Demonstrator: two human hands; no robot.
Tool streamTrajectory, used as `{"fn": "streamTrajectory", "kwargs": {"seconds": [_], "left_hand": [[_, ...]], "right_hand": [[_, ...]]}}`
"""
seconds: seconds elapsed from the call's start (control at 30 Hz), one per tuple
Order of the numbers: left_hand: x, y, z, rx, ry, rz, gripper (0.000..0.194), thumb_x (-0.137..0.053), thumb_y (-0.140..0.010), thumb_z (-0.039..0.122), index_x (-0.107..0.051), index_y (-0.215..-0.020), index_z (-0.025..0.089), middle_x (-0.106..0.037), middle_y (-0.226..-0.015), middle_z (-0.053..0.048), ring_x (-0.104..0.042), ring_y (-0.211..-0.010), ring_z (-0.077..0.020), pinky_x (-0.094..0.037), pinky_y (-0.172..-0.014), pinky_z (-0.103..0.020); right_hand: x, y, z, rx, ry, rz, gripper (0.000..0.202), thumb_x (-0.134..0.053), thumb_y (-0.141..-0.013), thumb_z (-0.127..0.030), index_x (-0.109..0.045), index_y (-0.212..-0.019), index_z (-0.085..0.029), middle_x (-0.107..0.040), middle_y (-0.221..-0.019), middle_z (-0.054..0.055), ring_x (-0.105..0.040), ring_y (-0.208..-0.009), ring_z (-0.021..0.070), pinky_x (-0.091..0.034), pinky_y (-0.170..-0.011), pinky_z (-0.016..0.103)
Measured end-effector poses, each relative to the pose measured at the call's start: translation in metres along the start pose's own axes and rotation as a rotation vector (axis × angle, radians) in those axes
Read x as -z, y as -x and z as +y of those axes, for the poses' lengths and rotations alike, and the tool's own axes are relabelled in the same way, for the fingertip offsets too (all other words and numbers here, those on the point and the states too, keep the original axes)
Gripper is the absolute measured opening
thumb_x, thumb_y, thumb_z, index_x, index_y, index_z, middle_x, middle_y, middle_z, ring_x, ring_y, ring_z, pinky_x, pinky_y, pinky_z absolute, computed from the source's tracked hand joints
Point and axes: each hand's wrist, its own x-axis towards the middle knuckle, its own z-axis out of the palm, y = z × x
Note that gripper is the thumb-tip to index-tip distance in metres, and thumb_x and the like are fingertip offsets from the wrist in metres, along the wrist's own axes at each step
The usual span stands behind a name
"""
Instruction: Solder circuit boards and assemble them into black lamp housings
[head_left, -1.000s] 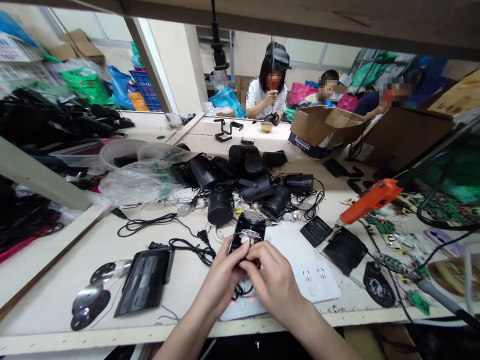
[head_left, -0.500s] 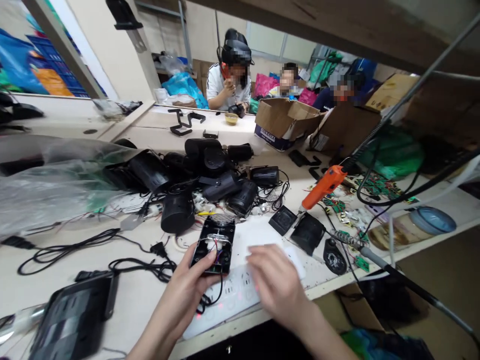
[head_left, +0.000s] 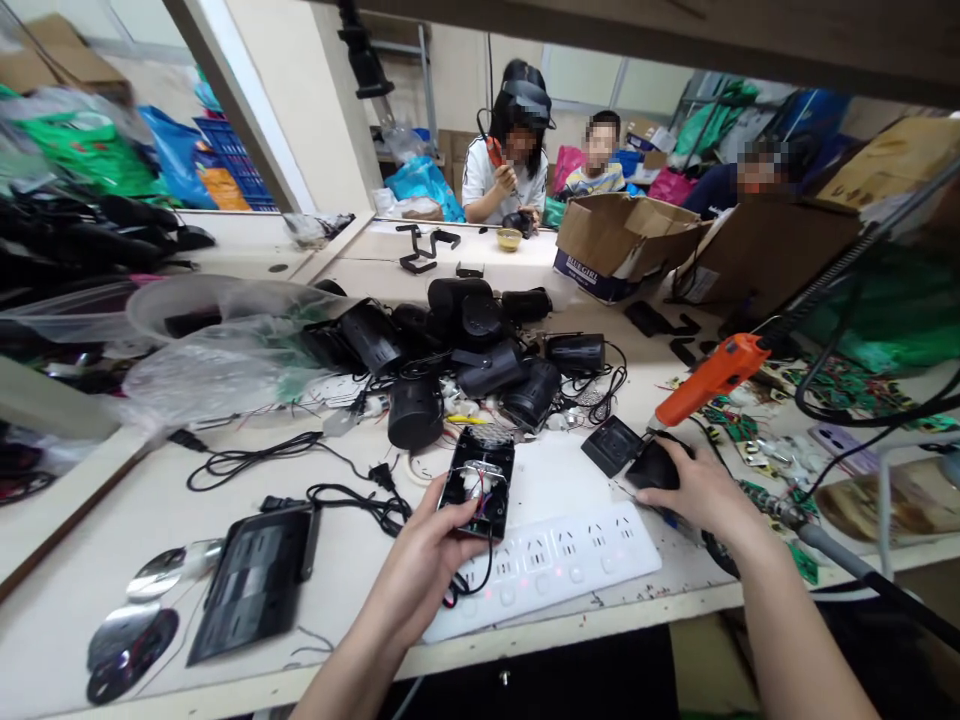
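Observation:
My left hand (head_left: 442,535) grips an opened black plastic housing (head_left: 491,475), its inside facing up. White parts and thin coloured wires show in it, and a black cord hangs from its near end. To the right, my right hand (head_left: 694,490) has its thumb and fingers around a black plastic cover (head_left: 651,466) lying on the bench. Touching or very near that cover is the tip of an orange electric screwdriver (head_left: 709,380). A flat black square part (head_left: 611,447) lies just left of the cover. Under my left hand is a white power strip (head_left: 574,555).
Several black cylindrical housings (head_left: 416,412) with cords are heaped behind my hands. A soldering iron (head_left: 847,555) and green circuit boards (head_left: 750,425) lie right. At left are a black housing piece (head_left: 259,575) and clear plastic bags (head_left: 210,375). A cardboard box (head_left: 619,245) and co-workers (head_left: 514,160) are across the bench.
My right hand has moved right, from above the power strip to the black cover, and closed around it. My left hand still holds the opened housing. The view has shifted left.

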Motion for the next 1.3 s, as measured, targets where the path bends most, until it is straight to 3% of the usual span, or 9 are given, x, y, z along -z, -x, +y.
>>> {"fn": "streamTrajectory", "kwargs": {"seconds": [0.1, 0.2, 0.33, 0.43, 0.5, 0.63, 0.8, 1.0, 1.3], "left_hand": [[-0.001, 0.001, 0.005, 0.012, 0.023, 0.033, 0.047, -0.066, -0.074, 0.007, -0.059, -0.119, 0.017, -0.072, -0.103, -0.009, -0.068, -0.081, -0.0201, -0.060, -0.069, -0.035], [0.001, 0.002, 0.010, -0.007, 0.056, 0.055, 0.048, -0.064, -0.075, 0.005, -0.059, -0.121, 0.017, -0.072, -0.106, -0.010, -0.068, -0.083, -0.0206, -0.061, -0.071, -0.036], [0.008, 0.006, 0.014, -0.047, 0.059, 0.068, 0.042, -0.067, -0.074, 0.007, -0.065, -0.115, 0.015, -0.074, -0.101, -0.010, -0.068, -0.084, -0.0208, -0.061, -0.071, -0.034], [0.011, 0.011, 0.014, -0.072, 0.057, 0.049, 0.038, -0.070, -0.072, 0.010, -0.068, -0.109, 0.014, -0.074, -0.096, -0.009, -0.067, -0.081, -0.0193, -0.060, -0.072, -0.032], [0.010, 0.012, 0.013, -0.073, 0.052, 0.025, 0.039, -0.072, -0.070, 0.012, -0.068, -0.109, 0.014, -0.074, -0.096, -0.009, -0.066, -0.080, -0.0190, -0.059, -0.072, -0.032], [0.006, 0.012, 0.008, -0.061, 0.025, -0.020, 0.044, -0.071, -0.073, 0.017, -0.065, -0.116, 0.017, -0.074, -0.103, -0.009, -0.067, -0.085, -0.0218, -0.058, -0.073, -0.034], [0.003, 0.015, 0.006, -0.089, 0.047, -0.052, 0.041, -0.066, -0.078, 0.015, -0.062, -0.119, 0.019, -0.072, -0.111, -0.008, -0.068, -0.095, -0.0242, -0.057, -0.076, -0.034], [0.009, 0.012, 0.012, 0.012, 0.184, 0.009, 0.013, -0.061, -0.079, 0.007, -0.067, -0.091, 0.010, -0.074, -0.097, -0.013, -0.069, -0.079, -0.0217, -0.061, -0.075, -0.039], [0.011, 0.004, 0.022, 0.155, 0.270, 0.095, 0.012, -0.054, -0.085, 0.005, -0.065, -0.088, 0.004, -0.073, -0.083, -0.014, -0.071, -0.071, -0.0229, -0.063, -0.074, -0.040]], "right_hand": [[0.005, -0.007, -0.001, -0.011, 0.001, -0.053, 0.085, -0.070, -0.071, -0.051, -0.043, -0.145, -0.020, -0.051, -0.125, 0.018, -0.058, -0.115, 0.0367, -0.046, -0.095, 0.041], [0.009, -0.001, -0.002, 0.028, 0.031, -0.008, 0.079, -0.070, -0.070, -0.050, -0.050, -0.140, -0.020, -0.056, -0.116, 0.015, -0.060, -0.110, 0.0359, -0.047, -0.094, 0.041], [0.021, 0.036, 0.001, 0.024, 0.072, 0.138, 0.075, -0.070, -0.067, -0.056, -0.057, -0.133, -0.023, -0.058, -0.106, 0.015, -0.062, -0.101, 0.0391, -0.050, -0.087, 0.047], [0.036, 0.072, -0.006, 0.152, -0.132, 0.152, 0.074, -0.072, -0.063, -0.057, -0.058, -0.131, -0.032, -0.056, -0.121, 0.013, -0.065, -0.093, 0.0342, -0.054, -0.078, 0.043], [0.045, 0.086, -0.025, 0.297, -0.334, 0.063, 0.077, -0.078, -0.058, -0.050, -0.057, -0.131, -0.033, -0.052, -0.134, 0.012, -0.065, -0.093, 0.0318, -0.056, -0.070, 0.037], [0.043, 0.078, -0.088, 0.557, -0.933, -0.105, 0.086, -0.081, -0.061, -0.041, -0.046, -0.138, -0.028, -0.046, -0.142, 0.012, -0.056, -0.119, 0.0312, -0.050, -0.097, 0.041], [0.015, 0.043, -0.139, 0.595, -1.364, -0.263, 0.089, -0.088, -0.057, -0.044, -0.044, -0.134, -0.033, -0.053, -0.135, 0.007, -0.055, -0.121, 0.0262, -0.048, -0.099, 0.038], [-0.005, 0.034, -0.142, 0.453, -1.308, -0.224, 0.080, -0.084, -0.062, -0.035, -0.046, -0.132, -0.035, -0.048, -0.138, 0.005, -0.058, -0.109, 0.0236, -0.052, -0.090, 0.037], [-0.006, 0.036, -0.139, 0.387, -1.115, -0.087, 0.079, -0.080, -0.059, -0.034, -0.050, -0.132, -0.029, -0.057, -0.120, 0.007, -0.057, -0.092, 0.0229, -0.054, -0.082, 0.041]]}}
